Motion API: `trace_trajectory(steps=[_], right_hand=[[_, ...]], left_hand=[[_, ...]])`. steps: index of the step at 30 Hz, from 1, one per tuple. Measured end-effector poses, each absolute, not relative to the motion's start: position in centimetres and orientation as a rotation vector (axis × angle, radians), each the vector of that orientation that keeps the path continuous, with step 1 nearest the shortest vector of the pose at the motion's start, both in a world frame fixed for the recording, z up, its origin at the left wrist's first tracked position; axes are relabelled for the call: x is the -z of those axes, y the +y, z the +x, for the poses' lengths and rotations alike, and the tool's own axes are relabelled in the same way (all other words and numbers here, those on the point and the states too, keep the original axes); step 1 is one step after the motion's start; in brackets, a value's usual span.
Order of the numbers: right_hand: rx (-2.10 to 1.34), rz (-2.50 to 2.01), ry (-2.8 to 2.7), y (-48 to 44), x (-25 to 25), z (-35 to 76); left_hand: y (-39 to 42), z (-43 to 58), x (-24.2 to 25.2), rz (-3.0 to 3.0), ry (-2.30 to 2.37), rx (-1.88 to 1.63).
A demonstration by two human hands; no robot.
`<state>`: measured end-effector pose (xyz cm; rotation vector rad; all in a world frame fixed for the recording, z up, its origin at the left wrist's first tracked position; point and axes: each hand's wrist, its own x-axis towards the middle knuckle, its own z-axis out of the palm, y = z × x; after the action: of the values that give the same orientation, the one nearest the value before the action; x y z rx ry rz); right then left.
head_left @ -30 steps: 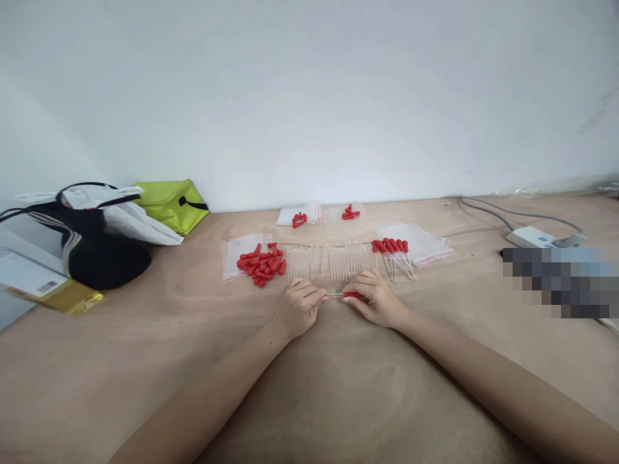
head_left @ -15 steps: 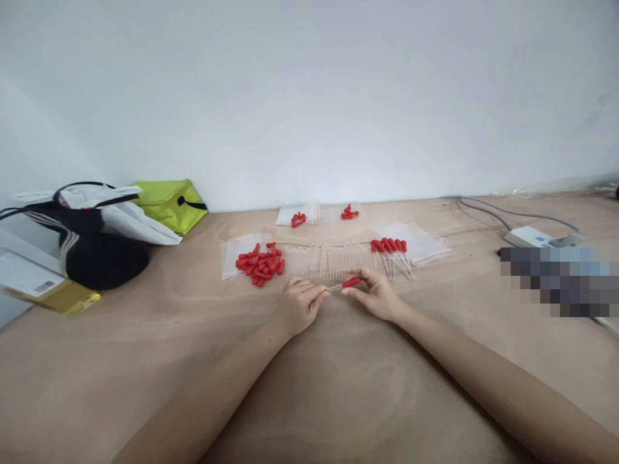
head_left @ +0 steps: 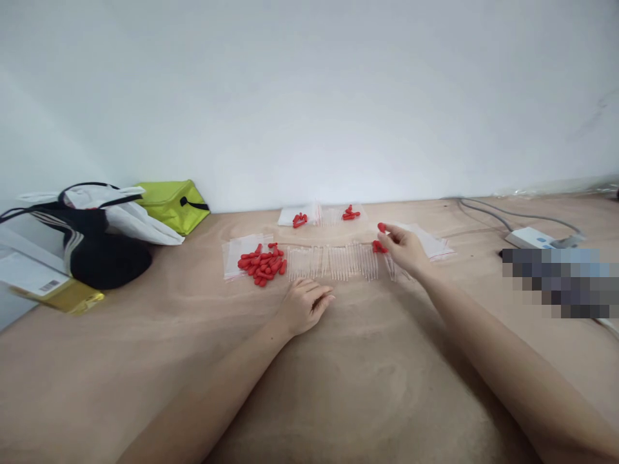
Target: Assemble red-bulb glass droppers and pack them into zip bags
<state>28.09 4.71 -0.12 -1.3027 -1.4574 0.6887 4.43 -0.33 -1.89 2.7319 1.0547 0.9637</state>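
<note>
My right hand (head_left: pixel 405 247) is at the right of the glass tubes, its fingers closed on a dropper whose red rubber bulb (head_left: pixel 382 227) pokes out past the fingertips. The glass part of this dropper is hidden behind the hand. Just below it lie assembled droppers (head_left: pixel 391 267) with red bulbs, partly covered by the hand. My left hand (head_left: pixel 304 307) rests on the table, loosely curled, with a gap between thumb and fingers and nothing in it. In front of it, thin clear glass tubes (head_left: pixel 345 263) lie side by side in a row. A pile of red rubber bulbs (head_left: pixel 264 265) sits to their left.
Clear zip bags (head_left: pixel 430 240) lie behind my right hand, and another bag (head_left: pixel 232 251) sits under the red pile. Smaller groups of red bulbs (head_left: pixel 351 213) lie near the wall. A black cap (head_left: pixel 109 261) and green bag (head_left: pixel 169 206) are left; a power strip (head_left: pixel 529 238) is right.
My right hand has carried the dropper right and away from me, over the assembled droppers. My left hand has let go of the glass end and stayed nearly in place.
</note>
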Motion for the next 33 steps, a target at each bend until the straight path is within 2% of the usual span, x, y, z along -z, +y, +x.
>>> trace_trajectory(steps=[5,11,25,33], right_hand=[[-0.247,-1.844,-1.507,7.4,0.0,33.0],[-0.102,-2.056,-1.584,7.9,2.5,34.3],[0.043,-2.048,-1.618,7.3,1.8,33.2],[-0.161,-1.856,-1.915,5.3,1.5,28.4]], left_hand=[[-0.2,4.5,2.1,2.738,1.079,-0.881],[-0.2,4.5,2.1,2.734,1.085,-0.876],[-0.2,4.4,2.3,2.732,1.088,-0.873],[-0.2,4.2,2.1,2.720,1.248,-0.954]])
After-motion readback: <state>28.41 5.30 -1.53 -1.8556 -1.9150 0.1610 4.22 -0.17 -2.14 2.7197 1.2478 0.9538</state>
